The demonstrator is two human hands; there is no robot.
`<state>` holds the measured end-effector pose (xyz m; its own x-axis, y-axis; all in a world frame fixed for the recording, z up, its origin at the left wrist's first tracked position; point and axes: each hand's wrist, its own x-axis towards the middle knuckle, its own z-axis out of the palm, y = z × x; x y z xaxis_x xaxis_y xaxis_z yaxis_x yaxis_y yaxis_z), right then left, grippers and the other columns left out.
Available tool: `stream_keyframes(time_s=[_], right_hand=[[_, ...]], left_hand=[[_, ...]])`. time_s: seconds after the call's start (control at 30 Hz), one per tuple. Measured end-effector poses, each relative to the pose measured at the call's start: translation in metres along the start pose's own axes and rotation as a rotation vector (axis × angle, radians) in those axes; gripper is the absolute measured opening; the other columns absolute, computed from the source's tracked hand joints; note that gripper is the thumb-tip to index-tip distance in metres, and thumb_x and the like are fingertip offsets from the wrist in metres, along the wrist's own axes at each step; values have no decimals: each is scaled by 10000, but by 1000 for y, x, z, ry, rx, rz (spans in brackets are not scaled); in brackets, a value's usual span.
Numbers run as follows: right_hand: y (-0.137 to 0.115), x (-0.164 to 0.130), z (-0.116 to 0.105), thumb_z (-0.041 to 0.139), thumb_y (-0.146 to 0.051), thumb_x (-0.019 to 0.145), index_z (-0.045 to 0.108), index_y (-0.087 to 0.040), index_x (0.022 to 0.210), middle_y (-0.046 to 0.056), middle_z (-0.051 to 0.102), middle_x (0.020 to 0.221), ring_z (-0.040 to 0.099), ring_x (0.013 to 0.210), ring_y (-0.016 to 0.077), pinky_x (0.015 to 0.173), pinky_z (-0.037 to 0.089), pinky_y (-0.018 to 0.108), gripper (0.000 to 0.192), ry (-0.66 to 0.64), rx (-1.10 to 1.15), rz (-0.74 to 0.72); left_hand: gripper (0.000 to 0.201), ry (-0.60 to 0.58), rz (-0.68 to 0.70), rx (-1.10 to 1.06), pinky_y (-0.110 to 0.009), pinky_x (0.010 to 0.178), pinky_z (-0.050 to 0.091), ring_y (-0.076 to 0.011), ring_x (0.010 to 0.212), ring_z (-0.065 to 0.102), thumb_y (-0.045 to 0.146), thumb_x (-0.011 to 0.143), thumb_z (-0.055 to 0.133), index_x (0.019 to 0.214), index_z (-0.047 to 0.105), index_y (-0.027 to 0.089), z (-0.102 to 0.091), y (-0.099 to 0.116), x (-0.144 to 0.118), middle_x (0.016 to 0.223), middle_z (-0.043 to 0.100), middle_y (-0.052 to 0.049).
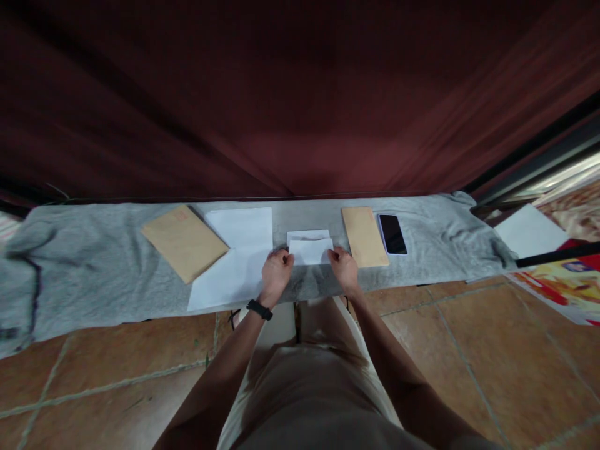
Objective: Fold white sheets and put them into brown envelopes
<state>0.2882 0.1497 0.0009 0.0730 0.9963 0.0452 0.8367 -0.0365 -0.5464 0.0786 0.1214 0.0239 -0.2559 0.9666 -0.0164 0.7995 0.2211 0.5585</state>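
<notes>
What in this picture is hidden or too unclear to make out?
- Head view: red marks on the large brown envelope are too small to read.
- Whether the folded white paper bears writing cannot be told; its ends lie under the left hand and right hand.
- The phone screen is dark.
- The grey cloth hides the surface beneath.
- The colourful print is cut off by the right edge.

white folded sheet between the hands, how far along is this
Done: the small white sheet already looks folded. In hand: left hand and right hand pinch its ends. Left: flat white sheets and two brown envelopes lie untouched.
</notes>
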Motion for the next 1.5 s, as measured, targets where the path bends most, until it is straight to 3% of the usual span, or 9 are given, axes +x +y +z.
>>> stream_keyframes(time_s=[0.27,0.53,0.97,1.5], right_hand=[[-15,12,-9,488,-417,1035,731,-221,1042,89,790,971,746,936,213,750,489,242,313,-157,-247,111],[-25,19,-11,467,-391,1051,721,-194,1087,107,788,955,745,956,208,823,492,252,323,-165,-315,109],[-33,26,-11,445,-419,1058,683,-200,1131,108,785,961,746,986,225,830,504,285,332,-163,-371,116],[-39,29,-7,388,-427,1071,641,-165,1184,145,779,969,760,939,251,791,530,307,381,-123,-462,94]], left_hand=[[251,-64,-20,268,-312,868,494,-242,1051,680,293,979,485,1031,711,197,-2,13,5,1017,753,-110],[325,-172,-181,312,-326,831,519,-253,1014,719,387,1002,455,1116,709,221,-5,21,16,1057,770,-104],[343,-123,-278,273,-348,819,528,-277,997,726,444,980,492,1073,736,222,-3,23,26,1040,772,-127],[381,-94,-220,330,-342,799,520,-280,974,728,447,1016,413,1090,695,202,4,20,27,990,764,-132]])
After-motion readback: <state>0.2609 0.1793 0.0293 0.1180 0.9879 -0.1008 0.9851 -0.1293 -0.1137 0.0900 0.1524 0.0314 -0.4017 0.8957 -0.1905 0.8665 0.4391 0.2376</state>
